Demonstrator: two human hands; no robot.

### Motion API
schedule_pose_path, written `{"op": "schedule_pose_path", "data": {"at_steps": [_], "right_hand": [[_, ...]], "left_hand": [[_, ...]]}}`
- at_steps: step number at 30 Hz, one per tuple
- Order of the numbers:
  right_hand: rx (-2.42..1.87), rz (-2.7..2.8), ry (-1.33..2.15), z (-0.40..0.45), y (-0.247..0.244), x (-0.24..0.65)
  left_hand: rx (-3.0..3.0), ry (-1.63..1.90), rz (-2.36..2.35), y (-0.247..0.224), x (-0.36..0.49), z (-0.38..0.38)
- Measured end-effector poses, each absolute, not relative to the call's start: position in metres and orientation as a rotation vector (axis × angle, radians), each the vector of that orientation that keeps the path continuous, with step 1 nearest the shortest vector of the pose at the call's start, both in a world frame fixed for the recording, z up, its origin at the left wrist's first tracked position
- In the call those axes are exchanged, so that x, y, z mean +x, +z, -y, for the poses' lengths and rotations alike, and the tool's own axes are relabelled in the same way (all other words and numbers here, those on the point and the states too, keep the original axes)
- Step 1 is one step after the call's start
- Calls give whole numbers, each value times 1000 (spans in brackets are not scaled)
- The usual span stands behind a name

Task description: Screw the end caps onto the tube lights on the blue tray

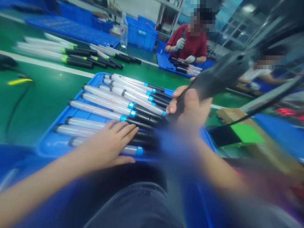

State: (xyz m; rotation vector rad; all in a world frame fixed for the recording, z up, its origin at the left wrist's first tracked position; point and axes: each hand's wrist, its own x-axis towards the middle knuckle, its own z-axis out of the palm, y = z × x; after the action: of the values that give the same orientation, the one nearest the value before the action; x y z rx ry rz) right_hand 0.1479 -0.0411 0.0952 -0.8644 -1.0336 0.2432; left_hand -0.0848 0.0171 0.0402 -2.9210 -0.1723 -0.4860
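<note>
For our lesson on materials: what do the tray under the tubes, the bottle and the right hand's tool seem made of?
Tray: probably moulded plastic, slightly glossy; soft highlights, rounded corners.
Bottle: likely clear, shiny plastic; see-through walls.
Black tool: perhaps satin plastic; smooth sheen, but blur leaves metal possible.

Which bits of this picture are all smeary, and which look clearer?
In the head view, the right forearm is smeared; in the head view, the left hand and the nearby tubes look clearer; in the head view, a ceiling light glows hazily.
</note>
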Motion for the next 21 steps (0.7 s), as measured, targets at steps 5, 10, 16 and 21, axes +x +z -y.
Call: {"op": "schedule_pose_path", "data": {"at_steps": [5,10,16,21], "right_hand": [[-880,1113,379,51,100,143],[-834,1145,487,59,103,132],[-748,1084,289,49,97,147],[-778,1061,396,48,89,143]], "left_hand": [[-2917,-737,284,49,-50,-6],[-3016,-825,360,41,-16,-10],[-2900,-788,403,44,-39,-27],[-2855,-726,342,50,-70,-40]]}}
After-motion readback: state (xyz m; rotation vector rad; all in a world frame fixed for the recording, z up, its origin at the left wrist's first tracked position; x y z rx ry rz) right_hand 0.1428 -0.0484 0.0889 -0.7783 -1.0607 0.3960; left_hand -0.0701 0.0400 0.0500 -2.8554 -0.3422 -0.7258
